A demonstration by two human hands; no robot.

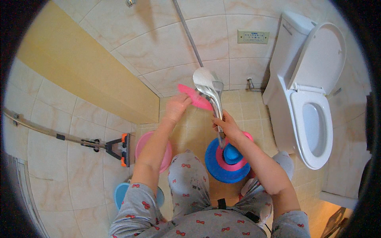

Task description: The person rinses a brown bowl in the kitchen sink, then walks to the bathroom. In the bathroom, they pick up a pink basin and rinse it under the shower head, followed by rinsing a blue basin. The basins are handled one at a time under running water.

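My right hand (227, 126) grips the handles of shiny metal utensils (209, 87). One has a broad, rounded, spoon-like head, and part of another shows behind it. Their heads point up and away from me, and the handle ends hang over stacked bowls. In my left hand (177, 108) is a thin pink piece (196, 98), its material unclear, held against the utensils. Below my right forearm a blue bowl (232, 153) sits inside a pink one (221, 162), which rests on a larger blue basin (212, 169).
A pink basin (146, 145) and a light blue bucket (120, 193) stand on the left. A mop (117, 147) with orange clips leans along the left wall. At right is a white toilet (293, 119), lid raised. A shower hose (189, 32) hangs ahead beside a yellow panel (98, 68).
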